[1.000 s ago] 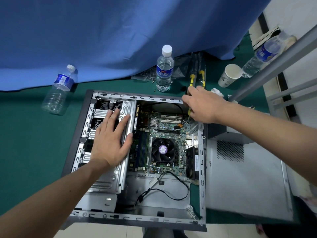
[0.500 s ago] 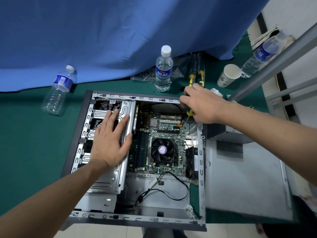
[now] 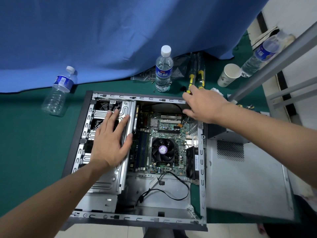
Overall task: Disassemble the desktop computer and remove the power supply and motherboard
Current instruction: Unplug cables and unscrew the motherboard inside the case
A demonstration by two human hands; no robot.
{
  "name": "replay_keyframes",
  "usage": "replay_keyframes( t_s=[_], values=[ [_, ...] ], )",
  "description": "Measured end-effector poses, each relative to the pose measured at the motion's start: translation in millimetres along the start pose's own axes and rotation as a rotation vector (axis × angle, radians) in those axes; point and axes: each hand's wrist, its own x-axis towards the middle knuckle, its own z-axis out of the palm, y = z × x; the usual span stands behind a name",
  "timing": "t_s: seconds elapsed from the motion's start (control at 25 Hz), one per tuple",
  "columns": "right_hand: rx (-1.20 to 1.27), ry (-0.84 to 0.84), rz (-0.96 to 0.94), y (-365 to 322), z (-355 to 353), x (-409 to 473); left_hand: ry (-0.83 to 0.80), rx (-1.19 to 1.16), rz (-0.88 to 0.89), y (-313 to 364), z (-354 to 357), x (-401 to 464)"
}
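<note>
The open computer case (image 3: 137,97) lies on its side on the green table. Its green motherboard (image 3: 169,128) sits inside, with the black CPU fan (image 3: 163,150) on top. My left hand (image 3: 109,143) rests flat on the silver drive cage (image 3: 123,110), fingers straight. My right hand (image 3: 204,105) hovers over the case's far right corner. Its fingers stretch out to the yellow handle of a screwdriver (image 3: 189,90) on the table. A grey metal box (image 3: 221,133), apparently the power supply, stands outside the case on the right.
The case's side panel (image 3: 248,182) lies flat to the right. A loose black cable (image 3: 180,194) curls in the bay at the near end. Behind the case are two water bottles (image 3: 163,69) (image 3: 59,93), a paper cup (image 3: 229,75), loose screws (image 3: 147,77) and a blue cloth.
My right hand has moved from inside the case's far right corner out towards the table behind. The yellow handle that showed under it now lies at its fingertips. My left hand stays put.
</note>
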Motion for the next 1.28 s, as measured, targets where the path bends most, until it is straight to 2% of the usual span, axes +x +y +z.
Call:
replay_keyframes(
  t_s=[0.2, 0.36, 0.56, 0.72, 1.04, 1.28],
  values=[
    [0.050, -0.042, -0.089, 1.0, -2.9, 2.3, -0.009, 0.005, -0.001, 0.2, -0.1, 0.2],
    [-0.021, -0.020, 0.006, -3.0, -1.5, -0.8, -0.007, 0.006, -0.002, 0.5, -0.8, 0.1],
    [0.070, -0.037, -0.040, -0.7, -2.1, 3.0, -0.009, -0.001, -0.003, 0.8, -0.3, 0.2],
    [0.025, -0.041, 0.028, -6.0, -3.4, 2.5, -0.007, 0.003, 0.000, -0.1, -0.9, -0.1],
    [0.106, -0.126, -0.013, -6.5, -6.7, 4.9, -0.006, -0.016, 0.000, -1.1, 0.3, -0.1],
    [0.124, -0.113, -0.055, -8.9, -9.9, 2.7, -0.008, -0.023, 0.003, -0.7, -0.1, -0.1]
  ],
)
